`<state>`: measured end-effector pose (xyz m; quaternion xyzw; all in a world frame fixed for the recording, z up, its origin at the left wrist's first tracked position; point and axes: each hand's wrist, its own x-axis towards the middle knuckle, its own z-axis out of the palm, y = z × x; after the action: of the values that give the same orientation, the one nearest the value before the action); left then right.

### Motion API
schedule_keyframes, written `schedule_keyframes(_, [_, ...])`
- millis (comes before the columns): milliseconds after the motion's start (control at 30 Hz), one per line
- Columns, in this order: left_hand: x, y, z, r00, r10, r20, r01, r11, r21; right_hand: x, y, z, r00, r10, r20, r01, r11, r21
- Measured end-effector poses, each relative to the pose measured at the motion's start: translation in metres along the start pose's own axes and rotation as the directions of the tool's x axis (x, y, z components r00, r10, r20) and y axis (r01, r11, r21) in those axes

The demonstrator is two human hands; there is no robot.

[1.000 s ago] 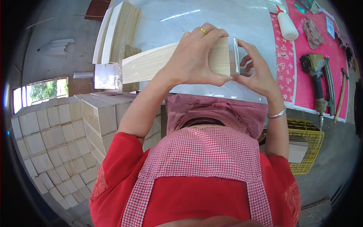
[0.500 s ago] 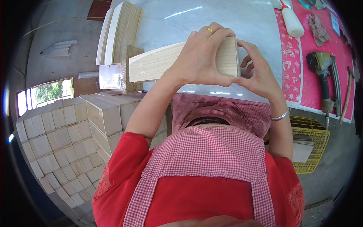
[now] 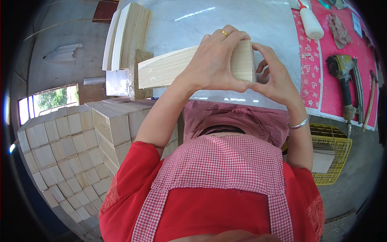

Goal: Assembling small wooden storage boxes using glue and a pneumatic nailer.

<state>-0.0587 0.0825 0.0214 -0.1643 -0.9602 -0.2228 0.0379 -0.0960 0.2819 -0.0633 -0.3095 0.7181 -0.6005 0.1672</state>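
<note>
A long, pale wooden box [image 3: 164,66] lies across the bench in front of me, its left end beside a wooden block [image 3: 142,76]. My left hand [image 3: 214,60] spans the box near its right end, thumb on the near edge and fingers over the far edge. At that same end, my right hand [image 3: 275,74] curves around the end face, with the thumb and index finger pressing at its two corners. The other right fingers are curled in. Whatever lies inside the box or under it is hidden.
Stacked thin boards [image 3: 131,36] stand at the back left. Many wooden boxes [image 3: 66,149] are piled at my left. On the pink cloth [image 3: 330,84] at right lie a nail gun [image 3: 344,80], a white glue bottle [image 3: 311,23], a rag [image 3: 339,31] and a hammer [image 3: 371,101]. Below is a yellow crate [image 3: 342,155].
Almost nothing differs. Both hands keep their hold at the right end of the box, with only a very slight shift.
</note>
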Motion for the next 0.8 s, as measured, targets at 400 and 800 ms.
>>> schedule_keyframes(400, [0.0, -0.002, 0.001, 1.0, -0.015, 0.025, 0.015, 1.0, -0.013, 0.001, -0.003, -0.001, 1.0, 0.029, 0.003, -0.029, 1.0, -0.005])
schedule_keyframes(800, [-0.003, -0.003, 0.002, 1.0, -0.017, 0.025, 0.017, 1.0, 0.005, -0.014, -0.017, 0.018, 0.975, -0.149, -0.165, 0.131, 0.985, -0.115])
